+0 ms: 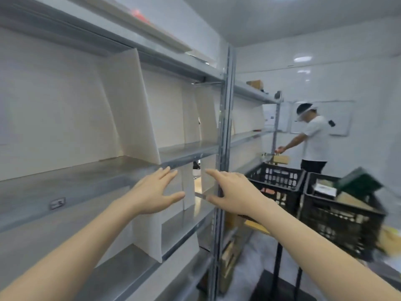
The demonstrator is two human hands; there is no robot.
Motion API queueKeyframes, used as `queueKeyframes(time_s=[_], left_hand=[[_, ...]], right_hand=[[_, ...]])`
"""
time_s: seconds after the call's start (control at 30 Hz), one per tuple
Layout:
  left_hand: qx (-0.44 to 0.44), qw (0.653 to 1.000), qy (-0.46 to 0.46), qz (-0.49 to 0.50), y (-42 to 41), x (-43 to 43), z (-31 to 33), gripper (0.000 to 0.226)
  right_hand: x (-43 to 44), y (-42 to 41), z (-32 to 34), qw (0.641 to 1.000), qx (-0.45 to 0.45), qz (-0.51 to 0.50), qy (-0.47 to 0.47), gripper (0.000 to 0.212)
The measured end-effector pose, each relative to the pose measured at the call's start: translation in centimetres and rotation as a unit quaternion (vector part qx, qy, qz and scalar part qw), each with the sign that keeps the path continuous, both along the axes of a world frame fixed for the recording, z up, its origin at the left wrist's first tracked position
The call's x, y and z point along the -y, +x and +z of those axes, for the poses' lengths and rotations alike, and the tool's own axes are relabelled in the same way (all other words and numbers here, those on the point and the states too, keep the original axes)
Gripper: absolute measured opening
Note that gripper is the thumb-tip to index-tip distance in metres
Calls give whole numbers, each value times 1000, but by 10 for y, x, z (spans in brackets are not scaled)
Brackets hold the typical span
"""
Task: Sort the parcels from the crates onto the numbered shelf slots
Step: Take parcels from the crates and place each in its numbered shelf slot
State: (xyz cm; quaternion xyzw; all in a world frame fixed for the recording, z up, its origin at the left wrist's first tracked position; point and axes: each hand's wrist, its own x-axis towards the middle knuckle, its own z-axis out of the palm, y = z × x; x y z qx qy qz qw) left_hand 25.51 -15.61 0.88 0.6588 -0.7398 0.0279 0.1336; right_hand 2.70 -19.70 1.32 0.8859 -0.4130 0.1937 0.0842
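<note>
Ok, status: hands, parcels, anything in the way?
Left hand and right hand open, holding nothing, held out at the shelf. Parcels in the black crate to the right. Another person at the far end, clear of both hands.

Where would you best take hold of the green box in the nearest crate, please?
Probably by its raised end, coming from above with the right hand: the green box leans tilted, poking above the crate rim, while its lower part sits among other parcels.

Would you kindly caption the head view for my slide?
Open and empty, left hand and right hand reach toward a white divider on the metal shelf; parcel crates stand nearby.
</note>
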Motion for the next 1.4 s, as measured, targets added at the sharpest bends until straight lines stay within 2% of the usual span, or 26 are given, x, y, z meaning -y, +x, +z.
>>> queueKeyframes(time_s=[0.2, 0.4, 0.53, 1.07, 1.4], left_hand=[[-18, 997, 26, -68, -121, 98, -11, 76], [-25, 991, 58, -118, -205, 179, -28, 75], [-10, 991, 25, -131, -239, 243, -38, 77], [20, 984, 24, -178, -295, 547, -52, 74], [36, 979, 70, -188, -337, 685, -88, 73]], right_hand=[[62, -120, -15, 998, -5, -67, 17, 72], [120, -207, -31, 987, 7, -151, 58, 72], [159, -245, -41, 978, 27, -194, 68, 71], [407, -300, -57, 946, 54, -313, 59, 71], [550, -332, -82, 944, 10, -325, 62, 67]])
